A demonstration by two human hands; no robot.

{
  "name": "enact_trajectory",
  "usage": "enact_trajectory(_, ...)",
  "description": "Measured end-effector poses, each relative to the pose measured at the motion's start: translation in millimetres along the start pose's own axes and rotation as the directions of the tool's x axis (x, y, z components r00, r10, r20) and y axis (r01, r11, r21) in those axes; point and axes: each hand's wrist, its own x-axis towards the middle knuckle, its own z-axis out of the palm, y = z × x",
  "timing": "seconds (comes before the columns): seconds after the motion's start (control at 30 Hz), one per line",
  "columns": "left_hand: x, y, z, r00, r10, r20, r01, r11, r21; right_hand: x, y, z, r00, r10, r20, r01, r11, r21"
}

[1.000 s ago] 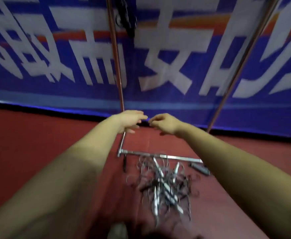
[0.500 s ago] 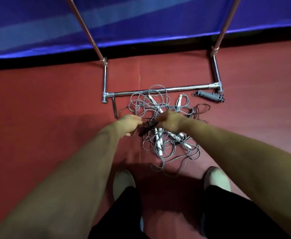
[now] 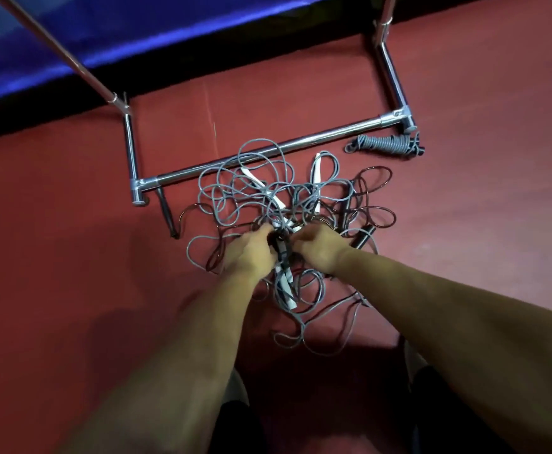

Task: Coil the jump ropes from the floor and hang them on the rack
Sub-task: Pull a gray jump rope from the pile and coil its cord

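Note:
A tangled heap of jump ropes (image 3: 251, 188), grey and dark red cords with white and black handles, lies on the red floor in front of the metal rack's base bar (image 3: 268, 152). My left hand (image 3: 251, 253) and my right hand (image 3: 320, 247) are down in the middle of the heap, fingers closed around cords and a dark handle between them. A white handle (image 3: 286, 290) sticks out below my hands. One grey rope (image 3: 386, 144) lies coiled by the rack's right foot.
The rack's slanted uprights (image 3: 71, 60) rise at left and right. A blue banner (image 3: 137, 37) runs along the wall behind. A loose black handle (image 3: 166, 211) lies by the rack's left foot. My shoes (image 3: 238, 388) stand below the heap.
My head tipped down from the banner and rack uprights to the floor. Both hands dropped from in front of the rack into the rope heap and closed on cords there.

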Motion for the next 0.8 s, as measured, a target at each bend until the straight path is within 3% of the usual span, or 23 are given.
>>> enact_trajectory(0.1,-1.6,-2.8,0.3,0.999,-0.033,0.031,0.033,0.999,0.002,-2.6,-12.1,0.0,0.999,-0.032,0.039,0.034,0.998,-0.055)
enact_trajectory(0.2,0.5,-8.9,-15.6,0.996,-0.07,0.061,0.081,0.975,-0.207,-4.0,-28.5,-8.5,0.996,-0.068,0.05,0.071,0.995,-0.065)
enact_trajectory(0.4,-30.7,-2.2,-116.1,0.999,-0.031,-0.012,0.02,0.845,-0.534,-27.4,-83.7,-34.2,0.975,-0.223,0.002,0.22,0.96,-0.172)
enact_trajectory(0.57,-93.0,24.5,-214.5,0.989,0.071,-0.126,-0.144,0.574,-0.806,-71.0,-149.3,-67.2,0.908,-0.402,-0.117,0.393,0.915,-0.093)
enact_trajectory(0.63,-131.2,38.0,-252.8,0.974,0.132,-0.185,-0.227,0.569,-0.79,-98.3,-175.2,-77.8,0.874,-0.459,-0.158,0.461,0.887,-0.022)
enact_trajectory(0.7,-167.0,50.6,-282.7,0.941,0.207,-0.268,-0.339,0.603,-0.722,-123.7,-196.4,-85.8,0.882,-0.437,-0.18,0.458,0.884,0.098)
enact_trajectory(0.8,-228.2,67.2,-326.1,0.903,0.203,-0.378,-0.429,0.401,-0.81,-151.5,-204.0,-96.0,0.945,-0.285,-0.161,0.301,0.95,0.08)
